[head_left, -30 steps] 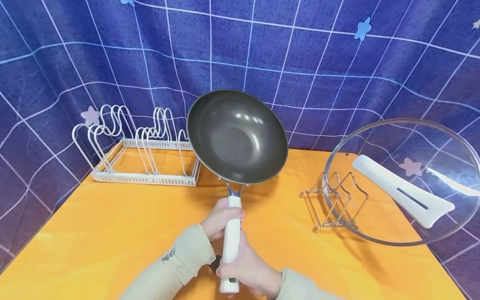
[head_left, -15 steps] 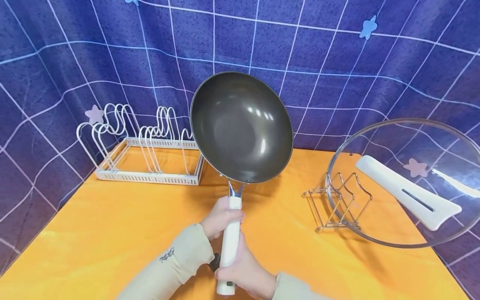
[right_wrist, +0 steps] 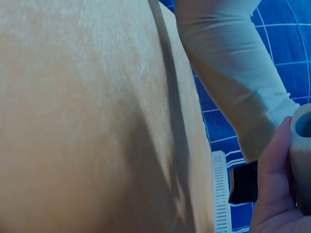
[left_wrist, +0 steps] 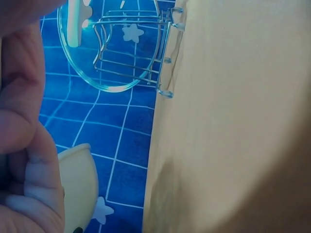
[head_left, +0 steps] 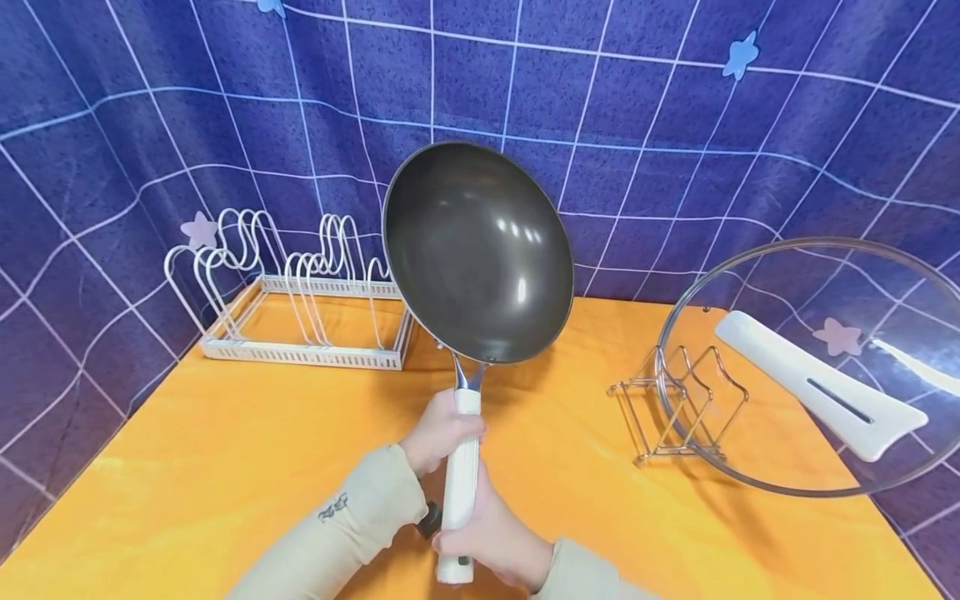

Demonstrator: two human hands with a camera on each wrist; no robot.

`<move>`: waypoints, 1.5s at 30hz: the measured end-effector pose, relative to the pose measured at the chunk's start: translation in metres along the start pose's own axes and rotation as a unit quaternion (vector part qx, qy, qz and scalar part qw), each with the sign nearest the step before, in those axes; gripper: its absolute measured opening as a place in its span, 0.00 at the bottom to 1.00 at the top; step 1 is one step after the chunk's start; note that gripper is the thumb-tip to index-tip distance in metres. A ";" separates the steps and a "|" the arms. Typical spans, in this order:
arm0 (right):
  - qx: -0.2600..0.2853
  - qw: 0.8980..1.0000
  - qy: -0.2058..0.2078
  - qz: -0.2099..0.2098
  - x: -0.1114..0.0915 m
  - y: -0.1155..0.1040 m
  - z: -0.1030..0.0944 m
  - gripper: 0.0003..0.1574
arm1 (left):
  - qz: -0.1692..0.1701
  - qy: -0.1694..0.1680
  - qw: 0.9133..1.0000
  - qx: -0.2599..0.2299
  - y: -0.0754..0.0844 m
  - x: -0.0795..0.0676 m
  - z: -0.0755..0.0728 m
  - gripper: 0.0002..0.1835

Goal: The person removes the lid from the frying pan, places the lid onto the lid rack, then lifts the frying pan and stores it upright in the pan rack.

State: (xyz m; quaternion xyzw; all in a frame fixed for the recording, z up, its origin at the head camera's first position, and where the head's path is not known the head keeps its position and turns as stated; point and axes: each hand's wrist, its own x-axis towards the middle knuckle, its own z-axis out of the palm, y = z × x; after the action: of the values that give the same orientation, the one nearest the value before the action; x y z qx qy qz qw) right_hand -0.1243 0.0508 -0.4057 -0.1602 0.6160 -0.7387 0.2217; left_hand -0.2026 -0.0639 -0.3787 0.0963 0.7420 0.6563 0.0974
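Note:
A dark wok-shaped frying pan (head_left: 480, 250) with a white handle is held up over the table, its inside tilted toward me. My left hand (head_left: 442, 433) grips the handle near the metal neck. Lower down, my right hand (head_left: 495, 533) wraps the handle close to its end. In the left wrist view, curled fingers (left_wrist: 24, 97) fill the left side, and part of the pan's pale outside (left_wrist: 80, 187) shows below. The right wrist view has the right hand (right_wrist: 277, 189) around the handle end (right_wrist: 301, 145), with the left sleeve behind it.
At the left stands a white wire rack (head_left: 303, 354) with several upright loops, partly behind the pan. On the right, a small metal rack (head_left: 678, 450) holds a glass lid (head_left: 750, 479) with a long white handle (head_left: 825, 383). A blue gridded curtain (head_left: 630, 100) hangs behind the orange tabletop (head_left: 570, 433).
Over the last second the pan has tipped further upright and its far rim has risen. Both hands keep their grip on the handle. The scene has shifted slightly right in the head view.

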 end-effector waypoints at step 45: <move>-0.064 0.995 -0.030 -0.065 0.000 0.001 0.001 0.57 | 0.045 0.005 0.998 -0.052 0.000 0.005 -0.008 0.12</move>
State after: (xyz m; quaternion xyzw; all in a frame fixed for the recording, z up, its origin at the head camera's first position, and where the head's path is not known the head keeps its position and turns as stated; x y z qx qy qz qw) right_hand -0.1241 0.0500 -0.4061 -0.2358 0.6438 -0.7050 0.1813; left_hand -0.2102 -0.0705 -0.3775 0.1213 0.7021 0.6983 0.0685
